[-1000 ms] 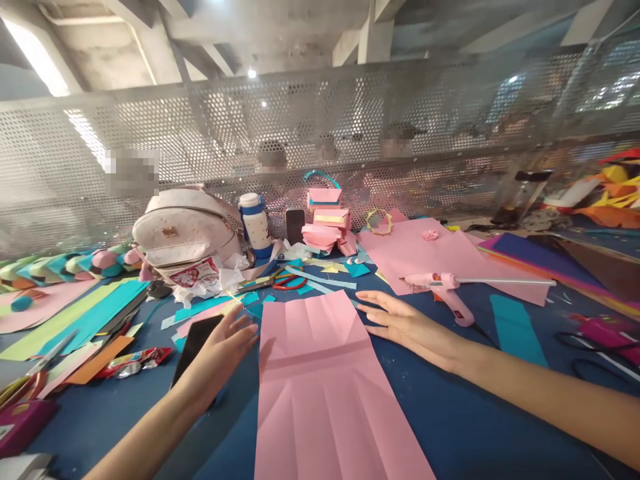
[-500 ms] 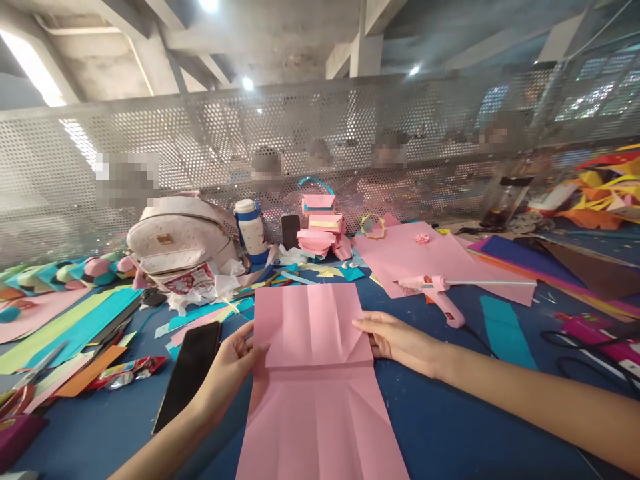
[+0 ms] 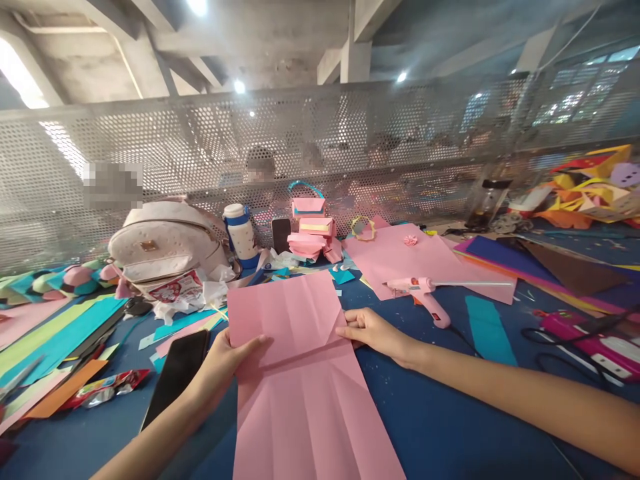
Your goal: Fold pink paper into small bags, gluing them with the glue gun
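A sheet of pink paper with several creases is held up over the blue table. Its upper part is bent along a crosswise fold. My left hand pinches its left edge near that fold, thumb lying on the front face. At the right edge, my right hand grips the sheet between thumb and fingers. Some fingers of both hands are hidden behind the paper. A black phone lies beside my left forearm. Beyond my right hand lies a pink glue gun with a glue stick in its back.
A white backpack, a bottle and folded pink paper pieces stand along a perforated metal screen. Coloured paper sheets lie left, with a snack wrapper. A magenta power strip with cables sits right.
The pink paper has tilted, its upper left corner now lower and farther left. My left thumb reaches further onto the sheet. The whole view has shifted slightly.
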`<action>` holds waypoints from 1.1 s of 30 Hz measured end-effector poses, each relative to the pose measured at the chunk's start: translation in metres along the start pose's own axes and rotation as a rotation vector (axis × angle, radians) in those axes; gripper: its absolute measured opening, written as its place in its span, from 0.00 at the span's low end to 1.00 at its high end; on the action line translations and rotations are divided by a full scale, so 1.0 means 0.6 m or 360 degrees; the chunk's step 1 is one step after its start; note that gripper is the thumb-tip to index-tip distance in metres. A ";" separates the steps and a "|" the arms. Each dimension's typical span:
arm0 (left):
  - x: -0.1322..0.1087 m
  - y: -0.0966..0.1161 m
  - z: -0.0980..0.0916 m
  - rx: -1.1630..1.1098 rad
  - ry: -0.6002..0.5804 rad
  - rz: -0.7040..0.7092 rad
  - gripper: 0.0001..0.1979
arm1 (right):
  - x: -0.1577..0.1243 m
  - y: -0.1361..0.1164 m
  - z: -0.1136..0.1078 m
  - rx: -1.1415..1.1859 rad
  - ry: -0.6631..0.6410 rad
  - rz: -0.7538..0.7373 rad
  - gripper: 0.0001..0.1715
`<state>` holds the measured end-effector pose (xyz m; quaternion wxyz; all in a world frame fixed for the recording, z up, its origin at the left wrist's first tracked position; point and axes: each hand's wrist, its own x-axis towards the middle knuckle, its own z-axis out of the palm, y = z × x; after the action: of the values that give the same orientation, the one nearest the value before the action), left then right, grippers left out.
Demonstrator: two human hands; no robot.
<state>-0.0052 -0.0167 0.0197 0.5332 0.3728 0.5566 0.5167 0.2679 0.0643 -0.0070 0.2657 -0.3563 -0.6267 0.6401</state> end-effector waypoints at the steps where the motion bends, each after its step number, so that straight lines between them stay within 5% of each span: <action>1: 0.000 -0.001 0.002 0.0007 0.0002 -0.0010 0.23 | 0.001 0.001 0.000 0.0006 0.0006 -0.0003 0.23; 8: 0.004 -0.014 -0.002 0.0074 -0.0162 -0.0043 0.21 | 0.005 0.011 -0.005 0.0013 0.0120 -0.0041 0.24; 17: 0.017 -0.046 -0.014 0.0270 -0.0055 0.0061 0.21 | 0.006 0.019 -0.003 -0.0042 0.0027 -0.0135 0.24; 23: 0.014 -0.035 -0.021 0.0190 -0.0276 0.0135 0.17 | 0.001 0.004 -0.006 -0.0050 0.0204 -0.0161 0.27; 28: 0.016 -0.032 -0.025 0.0045 -0.0277 0.0074 0.21 | -0.006 -0.014 0.002 0.0009 0.0203 -0.0146 0.26; 33: 0.019 -0.041 -0.027 0.0053 -0.0303 0.0027 0.22 | -0.001 -0.005 0.009 -0.0184 0.0458 0.0008 0.29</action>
<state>-0.0196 -0.0132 -0.0083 0.5730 0.4336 0.5087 0.4742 0.2636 0.0609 -0.0041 0.3302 -0.4607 -0.6170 0.5459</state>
